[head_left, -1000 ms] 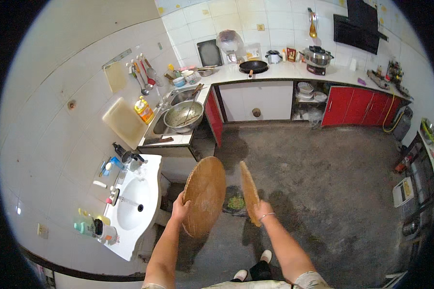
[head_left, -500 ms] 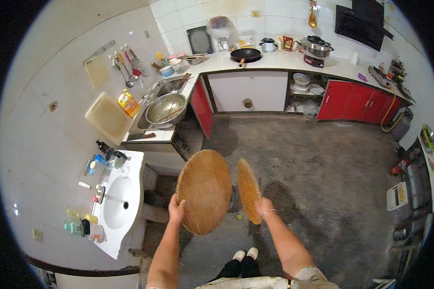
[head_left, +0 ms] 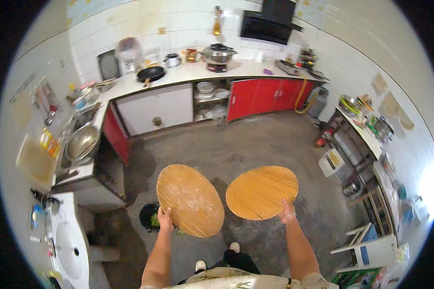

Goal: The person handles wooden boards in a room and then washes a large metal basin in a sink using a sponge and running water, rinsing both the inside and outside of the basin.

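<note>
a: what's in the left hand [head_left: 165, 219]?
b: the left disc [head_left: 190, 200], round, flat and tan, held by its near left rim. the fingers are closed on the edge; how they sit underneath, i can't tell.
a: and the right hand [head_left: 288, 212]?
b: it grips the right disc [head_left: 262, 192] by the near right rim, fingers closed there too, partly hidden below. a thin bracelet [head_left: 292, 215] circles that wrist.
a: how do the discs sit?
b: side by side above the floor [head_left: 217, 139], a narrow gap between. the left one shows whitish marks.
a: what's around?
b: a dark bucket [head_left: 145, 213] with something green, just left of the left hand; a frying pan [head_left: 150, 73] on the far counter [head_left: 182, 74]; a white sink [head_left: 65, 241], near left.
</note>
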The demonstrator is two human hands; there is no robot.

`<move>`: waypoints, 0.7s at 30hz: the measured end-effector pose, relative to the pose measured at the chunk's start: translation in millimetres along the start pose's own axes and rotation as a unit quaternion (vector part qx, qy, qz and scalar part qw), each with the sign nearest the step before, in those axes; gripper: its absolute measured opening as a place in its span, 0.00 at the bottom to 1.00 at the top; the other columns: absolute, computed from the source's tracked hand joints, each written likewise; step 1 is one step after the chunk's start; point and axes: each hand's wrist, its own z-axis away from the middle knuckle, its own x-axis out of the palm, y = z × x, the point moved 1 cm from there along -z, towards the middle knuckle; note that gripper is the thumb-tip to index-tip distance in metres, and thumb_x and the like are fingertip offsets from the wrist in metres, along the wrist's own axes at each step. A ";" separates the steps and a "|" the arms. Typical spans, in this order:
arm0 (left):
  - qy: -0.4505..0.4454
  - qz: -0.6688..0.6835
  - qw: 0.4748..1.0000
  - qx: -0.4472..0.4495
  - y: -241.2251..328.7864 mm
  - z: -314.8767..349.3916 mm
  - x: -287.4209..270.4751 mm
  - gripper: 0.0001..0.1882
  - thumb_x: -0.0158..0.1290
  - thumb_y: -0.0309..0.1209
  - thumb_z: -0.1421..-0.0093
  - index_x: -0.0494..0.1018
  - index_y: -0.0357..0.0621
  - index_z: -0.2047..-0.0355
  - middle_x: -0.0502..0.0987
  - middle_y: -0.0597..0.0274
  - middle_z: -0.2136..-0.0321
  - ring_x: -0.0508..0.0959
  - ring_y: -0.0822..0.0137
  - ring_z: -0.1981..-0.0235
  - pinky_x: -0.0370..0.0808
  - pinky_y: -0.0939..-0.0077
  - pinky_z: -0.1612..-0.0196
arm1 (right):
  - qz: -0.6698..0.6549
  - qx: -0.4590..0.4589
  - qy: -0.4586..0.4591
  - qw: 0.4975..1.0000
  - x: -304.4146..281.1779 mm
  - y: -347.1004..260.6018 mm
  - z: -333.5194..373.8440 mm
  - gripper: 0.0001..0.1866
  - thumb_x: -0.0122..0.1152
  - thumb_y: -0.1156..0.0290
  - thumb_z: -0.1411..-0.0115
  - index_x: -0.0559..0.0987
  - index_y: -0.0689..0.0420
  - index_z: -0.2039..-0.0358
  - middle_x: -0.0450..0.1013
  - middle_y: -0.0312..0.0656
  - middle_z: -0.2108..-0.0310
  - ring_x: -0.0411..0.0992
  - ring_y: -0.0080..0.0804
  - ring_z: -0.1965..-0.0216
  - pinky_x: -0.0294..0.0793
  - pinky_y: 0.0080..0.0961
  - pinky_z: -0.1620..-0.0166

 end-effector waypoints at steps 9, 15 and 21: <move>-0.172 0.011 0.977 -0.122 -88.9 -6.0 280.7 0.18 0.45 0.27 0.41 0.59 0.43 0.51 0.67 0.57 0.55 0.69 0.59 0.56 0.69 0.60 0.59 | -0.091 -0.046 0.221 0.970 -167.1 -86.7 -74.8 0.22 0.60 0.64 0.51 0.68 0.59 0.57 0.72 0.39 0.69 0.71 0.35 0.74 0.70 0.30 0.80; -0.210 0.029 0.963 -0.165 -113.2 39.7 503.3 0.18 0.45 0.27 0.41 0.59 0.42 0.50 0.66 0.57 0.54 0.69 0.60 0.56 0.69 0.62 0.58 | -0.160 -0.183 0.252 0.937 -259.2 -205.6 -144.7 0.18 0.57 0.68 0.49 0.70 0.61 0.59 0.72 0.38 0.69 0.71 0.30 0.72 0.71 0.27 0.72; -0.328 -0.117 0.923 0.164 -80.3 10.9 657.5 0.13 0.43 0.21 0.42 0.65 0.35 0.55 0.71 0.60 0.63 0.70 0.68 0.63 0.67 0.76 0.59 | 0.146 -0.389 0.351 0.839 -298.6 -318.0 -203.2 0.12 0.53 0.70 0.48 0.73 0.63 0.65 0.73 0.40 0.68 0.71 0.29 0.66 0.69 0.25 0.65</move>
